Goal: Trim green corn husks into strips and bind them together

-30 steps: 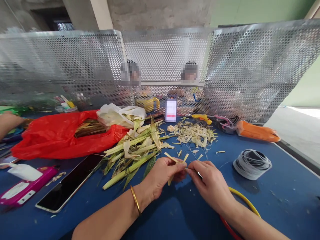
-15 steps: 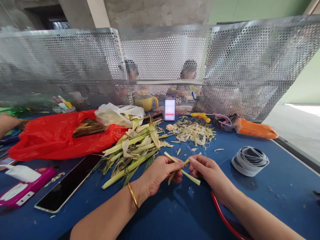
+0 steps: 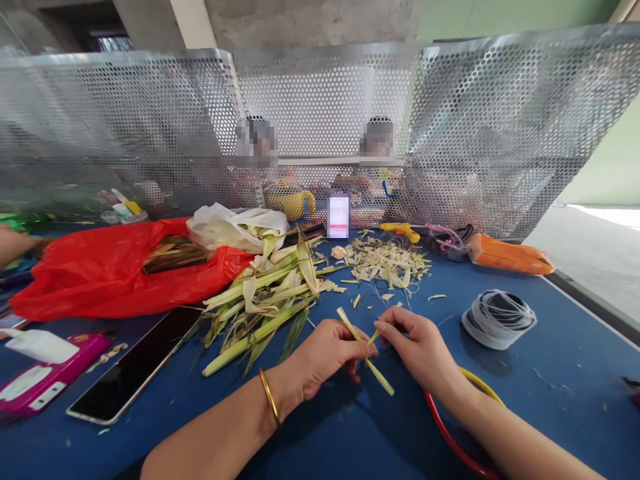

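Pale green strips of corn husk cross between my two hands. My left hand (image 3: 327, 353), with a gold bangle at its wrist, pinches the longer corn husk strip (image 3: 381, 378), which slants down to the right past the thumb. My right hand (image 3: 415, 343) pinches the tip of a second, short husk strip (image 3: 373, 338) that rises from the left fingertips. My left fingers partly hide where the strips cross. Beyond my left hand lies a heap of corn husks (image 3: 267, 340). Shredded husk scraps (image 3: 393, 263) are spread farther back.
A spool of white cord (image 3: 499, 320) stands right; red tubing (image 3: 453, 443) curves beneath my right forearm. Left are a dark phone (image 3: 135, 367), a magenta power strip (image 3: 83, 357) and a red plastic bag (image 3: 100, 280). A perforated metal screen (image 3: 325, 100) stands behind, with people beyond it.
The longer strip has turned steeper and its lower end has dropped. My left hand has shifted slightly right and down. My right hand still pinches the short strip.
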The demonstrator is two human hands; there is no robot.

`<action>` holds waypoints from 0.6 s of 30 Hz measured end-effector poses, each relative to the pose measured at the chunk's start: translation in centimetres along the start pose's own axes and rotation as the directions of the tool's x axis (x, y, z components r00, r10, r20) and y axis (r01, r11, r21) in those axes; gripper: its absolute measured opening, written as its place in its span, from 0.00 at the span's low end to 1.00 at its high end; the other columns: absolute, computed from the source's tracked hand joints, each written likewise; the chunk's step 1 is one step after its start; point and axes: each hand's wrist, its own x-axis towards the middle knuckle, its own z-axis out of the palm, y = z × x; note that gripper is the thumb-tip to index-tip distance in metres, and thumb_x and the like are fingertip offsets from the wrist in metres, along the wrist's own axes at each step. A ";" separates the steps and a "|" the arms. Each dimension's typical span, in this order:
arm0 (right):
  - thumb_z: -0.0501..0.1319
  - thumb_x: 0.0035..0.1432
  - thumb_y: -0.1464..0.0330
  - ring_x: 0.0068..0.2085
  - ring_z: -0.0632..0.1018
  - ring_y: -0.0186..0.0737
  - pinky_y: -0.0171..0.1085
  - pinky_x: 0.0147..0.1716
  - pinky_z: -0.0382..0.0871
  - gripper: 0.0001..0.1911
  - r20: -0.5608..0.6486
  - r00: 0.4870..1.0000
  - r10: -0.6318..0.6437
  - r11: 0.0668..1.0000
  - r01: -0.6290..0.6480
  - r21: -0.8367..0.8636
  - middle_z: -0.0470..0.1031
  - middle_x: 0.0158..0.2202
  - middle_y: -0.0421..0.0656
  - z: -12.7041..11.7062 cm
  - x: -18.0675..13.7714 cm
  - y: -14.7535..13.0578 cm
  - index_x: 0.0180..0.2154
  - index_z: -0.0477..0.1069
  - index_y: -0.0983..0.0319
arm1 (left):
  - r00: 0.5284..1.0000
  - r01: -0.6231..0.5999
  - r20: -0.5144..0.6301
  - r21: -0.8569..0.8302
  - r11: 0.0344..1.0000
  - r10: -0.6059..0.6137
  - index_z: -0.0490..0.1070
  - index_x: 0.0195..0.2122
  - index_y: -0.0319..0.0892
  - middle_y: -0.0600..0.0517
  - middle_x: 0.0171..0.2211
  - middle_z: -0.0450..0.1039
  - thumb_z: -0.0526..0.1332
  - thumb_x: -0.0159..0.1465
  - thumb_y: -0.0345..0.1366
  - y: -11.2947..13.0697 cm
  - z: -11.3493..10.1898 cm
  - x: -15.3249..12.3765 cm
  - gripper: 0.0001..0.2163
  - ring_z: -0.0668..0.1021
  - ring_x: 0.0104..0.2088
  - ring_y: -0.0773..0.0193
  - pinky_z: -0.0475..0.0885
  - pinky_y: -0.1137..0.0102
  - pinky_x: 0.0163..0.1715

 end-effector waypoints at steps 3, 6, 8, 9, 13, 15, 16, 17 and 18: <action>0.59 0.58 0.65 0.37 0.74 0.39 0.37 0.39 0.66 0.08 0.076 0.988 -0.137 0.989 0.140 -0.044 0.74 0.34 0.42 -0.3 -0.1 -0.5 0.34 0.75 0.60 | 0.996 -0.003 0.085 0.069 0.998 -0.003 0.73 0.22 0.38 0.56 0.18 0.63 0.68 0.48 0.42 -0.1 0.3 -0.3 0.11 0.64 0.19 0.71 0.66 0.72 0.22; 0.62 0.56 0.64 0.35 0.74 0.37 0.35 0.36 0.66 0.08 0.202 0.978 -0.058 0.997 0.047 0.060 0.74 0.32 0.40 -0.2 -0.3 -1.0 0.32 0.76 0.61 | 0.988 0.014 0.153 0.113 0.994 -0.031 0.74 0.24 0.39 0.56 0.20 0.65 0.67 0.49 0.44 -0.2 0.8 -0.5 0.12 0.65 0.19 0.71 0.65 0.72 0.22; 0.63 0.54 0.63 0.32 0.73 0.36 0.34 0.33 0.65 0.09 0.215 0.976 0.033 0.987 -0.065 0.145 0.73 0.28 0.39 0.0 -0.4 -1.2 0.28 0.74 0.62 | 0.988 0.017 0.151 0.125 0.992 -0.036 0.73 0.22 0.39 0.56 0.18 0.64 0.66 0.50 0.46 -0.3 1.0 -0.6 0.14 0.65 0.18 0.71 0.64 0.72 0.23; 0.64 0.53 0.62 0.30 0.71 0.35 0.33 0.31 0.65 0.10 0.205 0.976 0.076 0.975 -0.116 0.188 0.72 0.26 0.38 0.2 -0.5 -1.3 0.26 0.72 0.62 | 0.990 0.017 0.138 0.124 0.992 -0.034 0.72 0.22 0.39 0.56 0.17 0.64 0.65 0.51 0.47 -0.4 1.0 -0.6 0.14 0.66 0.18 0.70 0.64 0.72 0.24; 0.65 0.49 0.59 0.25 0.67 0.33 0.33 0.25 0.61 0.15 0.150 0.973 0.176 0.920 -0.217 0.327 0.67 0.21 0.37 0.6 -0.5 -1.1 0.22 0.66 0.61 | 0.995 0.016 0.095 0.140 0.990 -0.030 0.73 0.21 0.39 0.56 0.14 0.63 0.64 0.53 0.47 -0.6 1.0 -0.5 0.15 0.66 0.17 0.70 0.61 0.73 0.22; 0.65 0.49 0.58 0.24 0.65 0.33 0.33 0.24 0.60 0.15 0.089 0.977 0.192 0.912 -0.211 0.351 0.66 0.20 0.37 0.8 -0.6 -1.0 0.22 0.66 0.61 | 0.994 0.011 0.105 0.157 0.988 -0.028 0.74 0.21 0.39 0.56 0.15 0.64 0.64 0.53 0.47 -0.6 1.0 -0.6 0.15 0.65 0.17 0.71 0.60 0.73 0.22; 0.65 0.49 0.58 0.24 0.65 0.33 0.32 0.23 0.60 0.15 0.049 0.980 0.193 0.916 -0.198 0.350 0.65 0.20 0.37 0.9 -0.6 -0.9 0.21 0.66 0.60 | 0.993 0.006 0.114 0.162 0.987 -0.025 0.74 0.21 0.39 0.56 0.15 0.64 0.64 0.52 0.48 -0.5 1.0 -0.6 0.15 0.66 0.18 0.71 0.60 0.73 0.22; 0.65 0.49 0.58 0.24 0.65 0.33 0.32 0.23 0.59 0.15 0.016 0.982 0.190 0.923 -0.184 0.339 0.65 0.21 0.37 0.9 -0.6 -0.9 0.21 0.66 0.61 | 0.992 0.005 0.123 0.166 0.986 -0.026 0.75 0.21 0.39 0.56 0.15 0.65 0.65 0.52 0.48 -0.5 1.0 -0.7 0.16 0.66 0.18 0.70 0.60 0.73 0.22; 0.65 0.49 0.58 0.25 0.65 0.33 0.32 0.24 0.59 0.16 -0.002 0.983 0.182 0.932 -0.171 0.321 0.65 0.21 0.37 0.9 -0.5 -0.8 0.21 0.66 0.61 | 0.991 0.006 0.130 0.170 0.986 -0.028 0.75 0.21 0.39 0.56 0.16 0.65 0.65 0.52 0.49 -0.4 1.0 -0.7 0.16 0.66 0.19 0.70 0.61 0.73 0.22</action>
